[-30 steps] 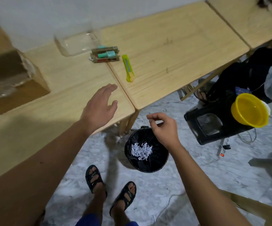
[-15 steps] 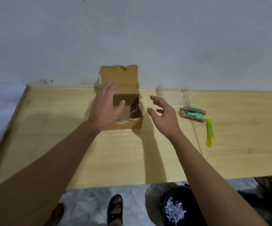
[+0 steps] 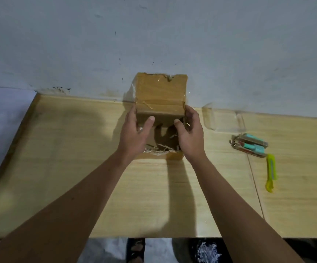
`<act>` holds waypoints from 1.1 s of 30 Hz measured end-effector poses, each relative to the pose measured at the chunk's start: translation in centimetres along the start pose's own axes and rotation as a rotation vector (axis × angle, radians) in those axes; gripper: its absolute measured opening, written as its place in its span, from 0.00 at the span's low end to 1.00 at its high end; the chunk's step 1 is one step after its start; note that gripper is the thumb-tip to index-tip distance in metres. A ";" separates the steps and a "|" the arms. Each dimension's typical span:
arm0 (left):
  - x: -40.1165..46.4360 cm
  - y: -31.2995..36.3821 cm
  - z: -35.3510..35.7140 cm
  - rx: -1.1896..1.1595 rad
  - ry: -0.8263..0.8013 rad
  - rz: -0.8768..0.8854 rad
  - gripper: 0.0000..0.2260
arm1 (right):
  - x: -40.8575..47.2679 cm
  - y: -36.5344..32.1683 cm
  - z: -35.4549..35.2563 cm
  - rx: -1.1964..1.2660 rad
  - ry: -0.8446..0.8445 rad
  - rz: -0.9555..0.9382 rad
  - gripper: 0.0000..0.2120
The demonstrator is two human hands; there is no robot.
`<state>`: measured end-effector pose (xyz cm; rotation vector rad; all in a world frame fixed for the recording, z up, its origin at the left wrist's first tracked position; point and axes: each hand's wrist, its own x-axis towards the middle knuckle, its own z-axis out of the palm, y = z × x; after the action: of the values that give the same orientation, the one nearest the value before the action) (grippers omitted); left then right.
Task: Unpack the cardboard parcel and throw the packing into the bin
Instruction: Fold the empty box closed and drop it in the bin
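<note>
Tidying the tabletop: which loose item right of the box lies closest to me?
The yellow-green utility knife; the teal-and-brown packets and clear plastic tray lie farther back.

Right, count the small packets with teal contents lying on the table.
2, possibly more. Both brown card packets with teal contents lie stacked right of the open cardboard box: one behind, one in front. A third may be hidden between them.

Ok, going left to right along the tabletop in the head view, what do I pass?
Left hand → cardboard parcel → right hand → clear plastic container → small packs with teal items → yellow utility knife.
</note>
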<state>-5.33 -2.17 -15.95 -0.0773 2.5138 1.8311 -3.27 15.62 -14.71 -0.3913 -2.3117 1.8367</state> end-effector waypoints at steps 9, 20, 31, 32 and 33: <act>-0.7 0.3 -0.2 -0.297 0.105 -0.111 0.30 | 0.7 0.4 -2.0 0.326 -0.035 0.224 0.19; -3.1 -0.5 -0.2 -0.280 -0.102 -0.135 0.31 | -1.7 1.7 -4.0 0.075 -0.204 0.218 0.22; -5.4 6.1 6.7 -0.238 -0.075 -0.053 0.23 | -5.2 -0.3 -10.1 0.088 0.143 0.157 0.23; -6.0 7.3 8.0 -0.234 -0.092 -0.035 0.23 | -5.9 -0.5 -11.8 0.091 0.195 0.149 0.22; -6.7 8.6 9.4 -0.235 -0.113 -0.021 0.23 | -6.6 -0.9 -13.6 0.085 0.246 0.140 0.22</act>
<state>0.84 9.61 -10.29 -0.0053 2.2072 2.0523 6.85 26.10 -10.45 -0.7384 -2.0817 1.8228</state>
